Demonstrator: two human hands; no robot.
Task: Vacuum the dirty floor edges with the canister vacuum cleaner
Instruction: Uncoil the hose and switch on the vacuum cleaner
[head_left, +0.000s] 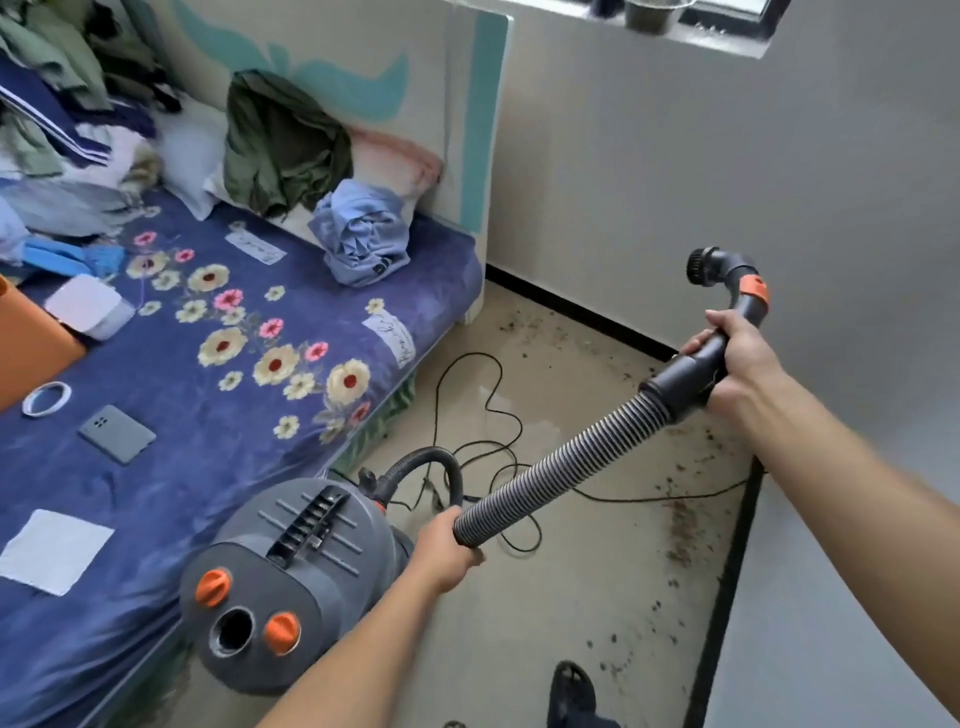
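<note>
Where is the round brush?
Head view, upper right: the brush is up in the air before the wall, above the right hand gripping the hose.

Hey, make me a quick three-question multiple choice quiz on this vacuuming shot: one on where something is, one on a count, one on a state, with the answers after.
1. Where does the dirt lie? A. On a shelf. B. On the floor along the walls. C. In a bucket.
2. How many orange knobs flank the round port on the canister? A. None. B. Four. C. Two.
3. The brush nozzle is: A. held up off the floor. B. flat on the floor. C. lying on a chair.
Answers: B, specks trail beside the dark baseboard. C, one knob sits on each side of the port. A, the right hand grips the hose handle with the nozzle in the air, while the left hand grips the hose lower down.
</note>
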